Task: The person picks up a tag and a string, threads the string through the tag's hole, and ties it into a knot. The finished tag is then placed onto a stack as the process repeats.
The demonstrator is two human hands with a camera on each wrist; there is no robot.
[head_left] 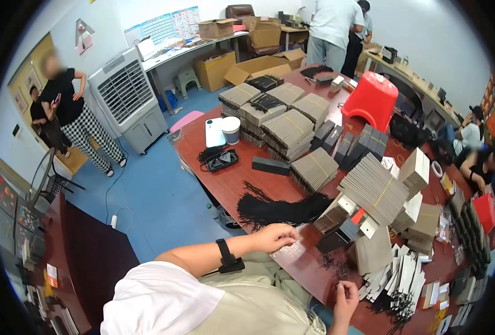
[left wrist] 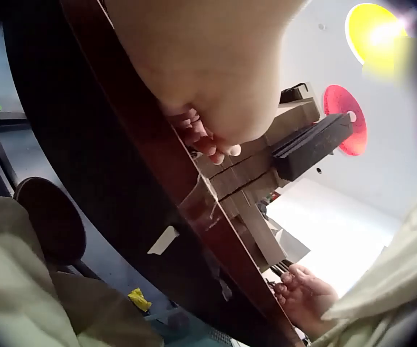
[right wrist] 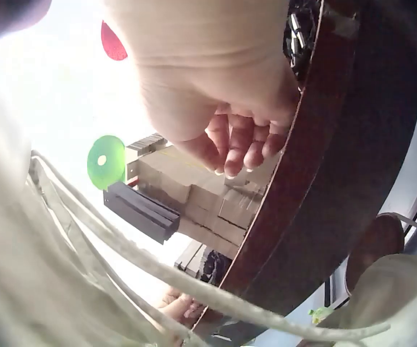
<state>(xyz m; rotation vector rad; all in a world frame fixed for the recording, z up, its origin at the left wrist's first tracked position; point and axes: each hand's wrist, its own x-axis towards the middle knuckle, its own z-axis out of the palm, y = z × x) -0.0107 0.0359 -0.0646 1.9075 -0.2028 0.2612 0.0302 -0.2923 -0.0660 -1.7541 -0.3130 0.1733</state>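
Note:
My left hand (head_left: 275, 237), wearing a black wrist strap (head_left: 228, 258), is at the near table edge beside crinkled clear plastic (head_left: 289, 251). Its fingers (left wrist: 205, 144) are loosely curled, with nothing visible in them. At the edge further right is my right hand (head_left: 345, 301), fingers (right wrist: 237, 148) bent loosely and nothing visible between them. Small black bits (head_left: 337, 265) lie between the hands. A bundle of black cords (head_left: 281, 209) lies beyond the left hand. White strips with black cords (head_left: 395, 279) are heaped beside the right hand.
Banded stacks of grey-brown flat cartons (head_left: 373, 190) cover much of the red-brown table (head_left: 203, 178). A phone (head_left: 215, 132), a cup (head_left: 231, 131), black boxes (head_left: 365, 146) and an upturned red stool (head_left: 372, 97) are further back. A person (head_left: 71, 106) stands left, near an air cooler (head_left: 125, 92).

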